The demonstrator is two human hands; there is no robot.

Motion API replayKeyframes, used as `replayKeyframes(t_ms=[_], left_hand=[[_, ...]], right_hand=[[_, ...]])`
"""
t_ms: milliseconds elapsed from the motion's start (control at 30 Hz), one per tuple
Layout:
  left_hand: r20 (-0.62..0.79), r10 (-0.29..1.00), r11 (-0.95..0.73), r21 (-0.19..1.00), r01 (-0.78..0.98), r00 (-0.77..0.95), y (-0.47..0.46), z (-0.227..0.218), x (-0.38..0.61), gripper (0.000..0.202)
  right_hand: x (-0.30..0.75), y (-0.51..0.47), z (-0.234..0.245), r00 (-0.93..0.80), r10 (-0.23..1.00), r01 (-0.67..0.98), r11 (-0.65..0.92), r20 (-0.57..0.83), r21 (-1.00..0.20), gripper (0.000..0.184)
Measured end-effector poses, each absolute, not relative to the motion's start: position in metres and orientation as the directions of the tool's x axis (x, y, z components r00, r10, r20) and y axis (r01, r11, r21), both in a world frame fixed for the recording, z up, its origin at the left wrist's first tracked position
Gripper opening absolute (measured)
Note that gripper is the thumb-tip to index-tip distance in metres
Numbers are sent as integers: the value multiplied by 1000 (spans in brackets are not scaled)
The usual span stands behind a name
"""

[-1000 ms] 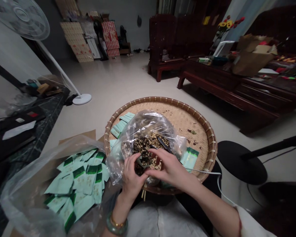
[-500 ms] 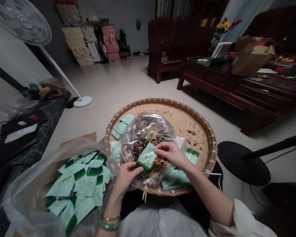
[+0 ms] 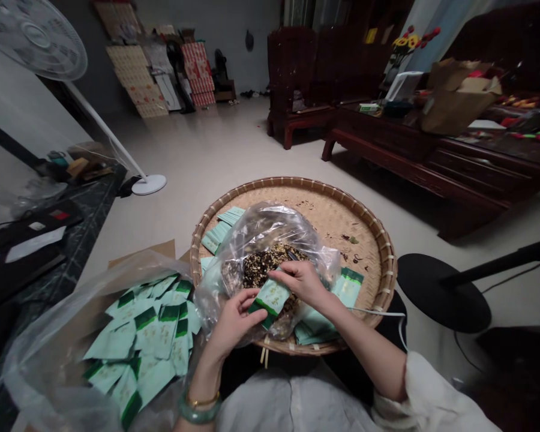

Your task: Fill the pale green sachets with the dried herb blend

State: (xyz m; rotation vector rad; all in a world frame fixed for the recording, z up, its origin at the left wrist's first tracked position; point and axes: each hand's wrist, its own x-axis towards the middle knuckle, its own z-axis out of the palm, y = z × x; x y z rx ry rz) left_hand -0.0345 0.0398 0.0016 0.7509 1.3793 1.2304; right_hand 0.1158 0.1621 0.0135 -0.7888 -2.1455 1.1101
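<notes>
A pale green sachet with a dark green end (image 3: 274, 298) is held between my two hands. My left hand (image 3: 237, 318) pinches its dark green lower end, and my right hand (image 3: 302, 282) grips the upper edge. Below it, an open clear plastic bag (image 3: 274, 222) holds a dark and pale loose dried mix (image 3: 257, 267). The bag rests on a round woven bamboo tray (image 3: 247, 195). More green sachets (image 3: 348, 287) lie under and beside my right forearm, and small stacks of sachets (image 3: 216, 236) sit at the tray's left.
Left of the tray, a large plastic bag (image 3: 40, 348) holds many sachets (image 3: 155, 330). A white standing fan (image 3: 148, 185) is farther left, and a black round base (image 3: 445, 294) stands at right. Behind is a dark wooden table (image 3: 414, 150).
The sachet has moved slightly right and down, and is tilted flatter. My right hand has shifted left and lower with it. The view has shifted a little.
</notes>
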Motion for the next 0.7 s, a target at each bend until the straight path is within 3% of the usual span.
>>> replayKeyframes(t_ms=[67,133,267,333,400,533,600,700], left_hand=[[-306,939,273,941,-201,-158,44,2,-30,44],[-324,938,304,939,-159,-121,47,2,-24,33],[-385,911,346,909,-233,-151,49,-2,-17,34],[-422,888,340,869,-358,-182,48,-3,-16,41],[-460,862,328,827,-456,-214,47,-3,-16,47],[-495,830,302,786,-539,-256,47,-1,-14,52],[-487,837,290,780,-554,-248,47,1,-12,52],[-471,844,276,793,-544,-258,45,2,-11,51]], right_hand=[[114,159,14,-705,667,216,525,241,-823,52],[112,157,16,-748,621,205,549,232,-810,52],[120,163,19,-628,752,321,482,197,-815,46],[132,168,16,-594,781,444,520,195,-729,34],[144,170,8,-622,764,579,597,173,-555,21],[157,168,-17,-591,805,761,580,55,-290,63],[156,167,-27,-576,817,786,562,24,-257,67],[154,170,-29,-565,825,782,543,19,-307,61]])
